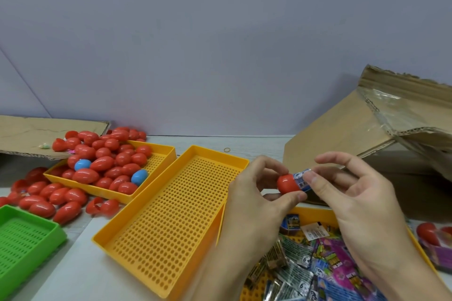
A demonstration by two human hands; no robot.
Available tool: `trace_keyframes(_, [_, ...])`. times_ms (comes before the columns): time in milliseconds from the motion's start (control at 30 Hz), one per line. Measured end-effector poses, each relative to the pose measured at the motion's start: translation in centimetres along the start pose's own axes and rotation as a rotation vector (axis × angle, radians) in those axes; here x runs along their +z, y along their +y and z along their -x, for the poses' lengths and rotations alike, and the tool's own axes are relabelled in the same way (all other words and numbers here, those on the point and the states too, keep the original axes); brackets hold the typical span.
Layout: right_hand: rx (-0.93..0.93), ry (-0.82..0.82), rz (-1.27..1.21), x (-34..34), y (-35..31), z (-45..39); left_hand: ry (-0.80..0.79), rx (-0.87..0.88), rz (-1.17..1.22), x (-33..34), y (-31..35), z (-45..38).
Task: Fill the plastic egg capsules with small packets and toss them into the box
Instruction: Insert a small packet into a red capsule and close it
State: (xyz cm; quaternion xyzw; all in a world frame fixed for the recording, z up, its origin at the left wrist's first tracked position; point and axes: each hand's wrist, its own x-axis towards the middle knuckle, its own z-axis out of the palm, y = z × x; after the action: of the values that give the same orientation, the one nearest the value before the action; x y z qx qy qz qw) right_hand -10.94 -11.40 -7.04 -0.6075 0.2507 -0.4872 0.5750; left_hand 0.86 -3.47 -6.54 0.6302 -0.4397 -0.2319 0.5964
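Packets (315,266) fill the near-right perforated yellow tray (325,214); a red egg half (288,184) and blue packet (302,179) are pinched by fingers (294,197).

A left hand (259,188) holds a red capsule half (288,184) between thumb and fingers while the right hand (354,193) pinches a blue packet (302,179) at its open mouth, above a white counter (80,273). Below the hands, a yellow tray of packets (310,212). At centre, a bare perforated yellow tray (171,210); behind it to the left, another yellow tray (161,154) heaped with red eggs (102,162) and two blue ones (139,176). A green tray (27,239) sits at left, a cardboard box (342,129) at right.
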Motion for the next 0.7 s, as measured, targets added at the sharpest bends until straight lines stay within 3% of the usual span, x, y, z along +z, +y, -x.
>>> trace_keyframes(700, [-0.089,0.004,0.085,0.18,0.16,0.11,-0.043,0.135,0.019,0.38,0.03,0.29])
